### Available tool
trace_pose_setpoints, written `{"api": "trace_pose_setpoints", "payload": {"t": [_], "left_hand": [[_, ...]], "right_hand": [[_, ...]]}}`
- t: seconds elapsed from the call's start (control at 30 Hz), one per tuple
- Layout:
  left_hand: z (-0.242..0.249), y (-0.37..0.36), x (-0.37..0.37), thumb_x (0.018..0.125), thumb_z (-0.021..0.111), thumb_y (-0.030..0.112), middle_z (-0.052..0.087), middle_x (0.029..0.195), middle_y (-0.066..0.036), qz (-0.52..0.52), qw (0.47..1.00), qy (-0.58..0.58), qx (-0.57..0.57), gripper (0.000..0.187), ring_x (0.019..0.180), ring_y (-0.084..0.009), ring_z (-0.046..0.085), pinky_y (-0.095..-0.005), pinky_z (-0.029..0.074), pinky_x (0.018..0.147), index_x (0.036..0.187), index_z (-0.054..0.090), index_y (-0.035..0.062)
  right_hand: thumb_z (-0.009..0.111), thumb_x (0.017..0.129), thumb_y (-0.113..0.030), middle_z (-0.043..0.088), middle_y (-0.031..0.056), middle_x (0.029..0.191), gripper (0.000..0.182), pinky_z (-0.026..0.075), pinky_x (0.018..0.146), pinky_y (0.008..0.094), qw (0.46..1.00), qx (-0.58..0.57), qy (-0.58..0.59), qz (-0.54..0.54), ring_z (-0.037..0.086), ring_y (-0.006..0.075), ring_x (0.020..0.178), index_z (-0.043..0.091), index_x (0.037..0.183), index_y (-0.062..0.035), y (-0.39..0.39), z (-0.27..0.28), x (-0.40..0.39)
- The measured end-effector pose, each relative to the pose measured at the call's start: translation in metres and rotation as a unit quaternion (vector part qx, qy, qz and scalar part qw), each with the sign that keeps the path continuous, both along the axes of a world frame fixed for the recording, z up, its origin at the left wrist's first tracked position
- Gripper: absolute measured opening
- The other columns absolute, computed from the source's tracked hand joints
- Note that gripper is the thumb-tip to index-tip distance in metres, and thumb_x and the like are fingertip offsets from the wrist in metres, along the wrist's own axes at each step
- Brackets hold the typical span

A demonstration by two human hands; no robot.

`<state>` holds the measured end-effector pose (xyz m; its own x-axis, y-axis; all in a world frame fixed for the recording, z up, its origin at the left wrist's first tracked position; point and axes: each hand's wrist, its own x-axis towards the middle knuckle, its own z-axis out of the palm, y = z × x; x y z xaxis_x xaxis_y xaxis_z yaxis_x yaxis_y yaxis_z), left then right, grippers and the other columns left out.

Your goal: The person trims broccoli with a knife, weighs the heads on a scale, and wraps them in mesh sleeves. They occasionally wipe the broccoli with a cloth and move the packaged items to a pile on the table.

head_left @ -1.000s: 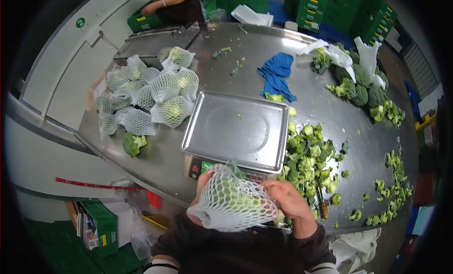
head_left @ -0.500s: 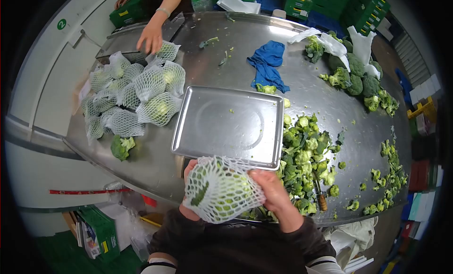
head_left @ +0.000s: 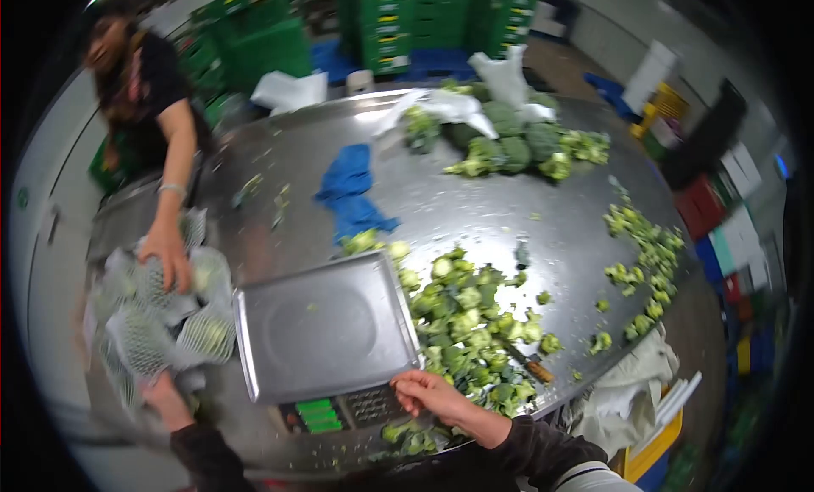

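Observation:
My left hand is at the lower edge of the pile on the left, blurred, its fingers closed at the bottom of a netted broccoli head. White foam netting wraps this head and the others around it. My right hand hovers by the near right corner of the metal scale tray, fingers curled together with nothing visible in them. The tray is bare apart from a small green scrap. Under its near edge shows the scale's display panel, lit green.
Cut broccoli stems are heaped right of the tray, with a wooden-handled knife among them. Whole broccoli heads lie at the back, near a blue cloth. Across the table, a co-worker's hand rests on the netted pile.
The netted broccoli has gone from both my hands in front of me to the left pile with my left hand. My right hand has let go. The view has swung rightward.

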<state>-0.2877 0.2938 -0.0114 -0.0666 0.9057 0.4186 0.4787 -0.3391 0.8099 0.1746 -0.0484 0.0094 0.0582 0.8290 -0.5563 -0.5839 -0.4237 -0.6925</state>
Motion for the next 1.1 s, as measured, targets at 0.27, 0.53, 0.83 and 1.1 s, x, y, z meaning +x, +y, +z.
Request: {"api": "trace_pose_setpoints", "payload": {"t": [0.27, 0.53, 0.83, 1.1], "left_hand": [[0.055, 0.087, 0.025, 0.087, 0.057, 0.027, 0.023, 0.143, -0.023, 0.114, 0.644, -0.754, -0.061, 0.070, 0.131, -0.0372, 0.026, -0.0530, 0.026, 0.107, 0.139, 0.022, -0.0038], [0.032, 0.114, 0.012, 0.086, 0.050, 0.047, 0.034, 0.143, -0.011, 0.145, 0.923, -0.328, -0.141, 0.064, 0.134, -0.0258, 0.027, -0.0416, 0.019, 0.107, 0.136, 0.041, 0.0088], [-0.007, 0.107, -0.029, 0.085, 0.053, 0.033, 0.049, 0.129, -0.017, 0.241, 0.944, 0.033, -0.221, 0.050, 0.118, -0.0310, 0.048, -0.0418, 0.037, 0.098, 0.129, 0.049, 0.0096], [0.022, 0.072, -0.036, 0.082, 0.055, 0.028, 0.052, 0.124, -0.018, 0.243, 0.876, 0.264, -0.323, 0.048, 0.113, -0.0318, 0.051, -0.0420, 0.040, 0.094, 0.125, 0.052, 0.0067]], "right_hand": [[0.053, 0.092, -0.018, 0.057, 0.0023, 0.074, 0.022, 0.044, 0.051, 0.0211, 0.990, -0.027, -0.065, -0.123, 0.053, 0.0087, 0.059, 0.055, 0.105, 0.0000, -0.022, -0.001, 0.049], [0.058, 0.087, -0.018, 0.060, 0.0046, 0.080, 0.023, 0.050, 0.059, 0.0248, 0.914, -0.052, -0.293, -0.276, 0.058, 0.0104, 0.069, 0.057, 0.104, -0.0025, -0.016, -0.011, 0.227], [0.075, 0.065, -0.018, 0.044, 0.0178, 0.122, 0.073, 0.037, 0.095, 0.0421, 0.542, -0.067, -0.799, -0.253, 0.044, 0.0343, 0.113, 0.038, 0.127, -0.0070, 0.059, -0.012, 0.481], [0.081, 0.053, -0.012, 0.021, 0.0153, 0.143, 0.101, 0.032, 0.100, 0.0505, 0.437, -0.215, -0.870, -0.075, 0.026, 0.0412, 0.128, 0.026, 0.137, -0.0224, 0.137, -0.003, 0.569]]}}
